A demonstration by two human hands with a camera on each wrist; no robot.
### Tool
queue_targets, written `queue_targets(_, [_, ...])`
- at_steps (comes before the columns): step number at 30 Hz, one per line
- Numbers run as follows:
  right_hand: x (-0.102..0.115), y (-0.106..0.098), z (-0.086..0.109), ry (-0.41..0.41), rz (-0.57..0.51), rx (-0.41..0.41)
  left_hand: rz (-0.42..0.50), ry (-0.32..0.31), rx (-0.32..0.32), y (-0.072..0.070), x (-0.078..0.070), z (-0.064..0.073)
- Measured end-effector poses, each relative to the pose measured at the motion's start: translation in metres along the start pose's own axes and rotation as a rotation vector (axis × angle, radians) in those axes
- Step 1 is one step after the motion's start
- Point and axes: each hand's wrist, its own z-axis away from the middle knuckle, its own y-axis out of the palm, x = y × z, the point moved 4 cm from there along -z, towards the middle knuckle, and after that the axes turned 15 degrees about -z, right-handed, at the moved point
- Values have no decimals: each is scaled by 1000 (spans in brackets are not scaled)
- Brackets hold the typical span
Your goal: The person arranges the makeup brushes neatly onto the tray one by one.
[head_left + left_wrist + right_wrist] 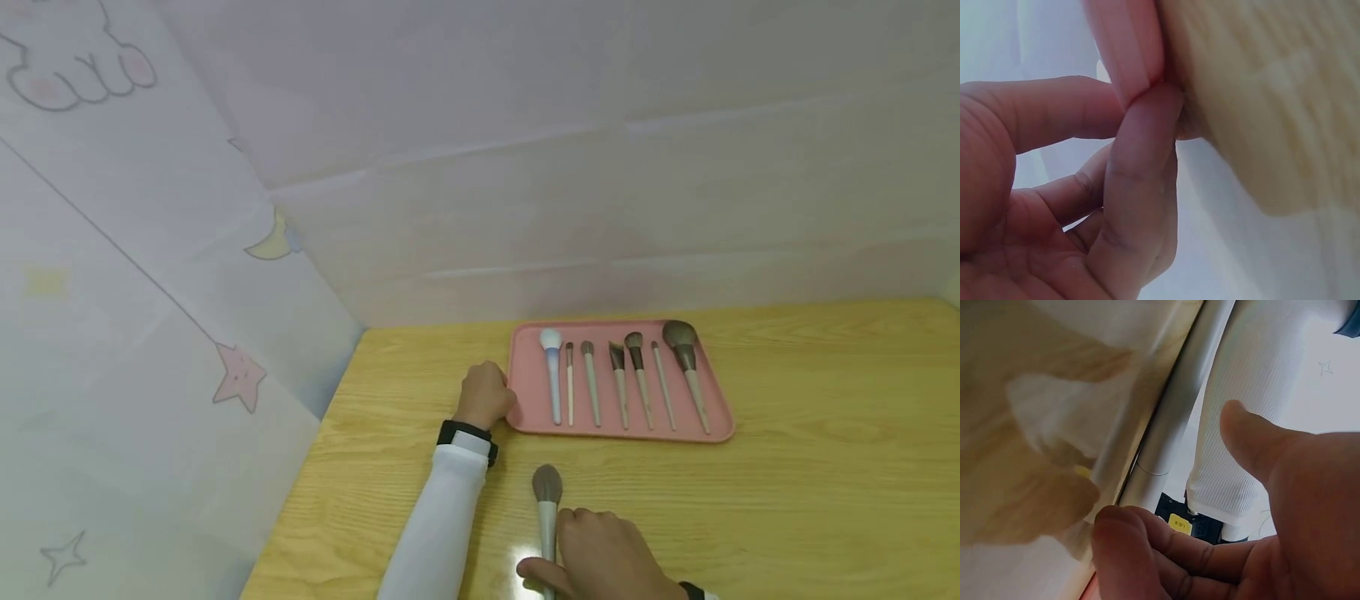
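My left hand (484,395) is at the left edge of a pink tray (531,408). Its thumb and fingers pinch the tray's rim (1129,47) in the left wrist view. Below the tray, a makeup brush (547,525) with a grey-brown head and pale handle lies on the wooden table. My right hand (607,554) is beside that brush, its thumb stretched across the handle. Thumb and fingers stand apart in the right wrist view, fingertips down by the brush handle (1175,415); the bristles are hidden there.
Several brushes lie side by side on the tray, from a white-headed brush (553,375) at the left to a large dark brush (684,358) at the right. The wooden table (825,467) meets a pale wall covering (600,208) behind, with another (150,375) at the left.
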Motion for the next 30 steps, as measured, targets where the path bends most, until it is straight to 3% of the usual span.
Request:
queue_targets(7, [6,-2,-5,-32,80,-77,-12,-2,-3,-3,-1,2])
queue_targets(16, [0,-4,-7,55,9,-18,-11,-12,11,-5,-4,3])
queue_targets(25, [-4,-6,-7,42,-35,6,-16,-8,11,-5,-4,3])
queue_targets(30, [-5,-6,-7,-6,-36,29,-17,-1,6,-5,-4,4])
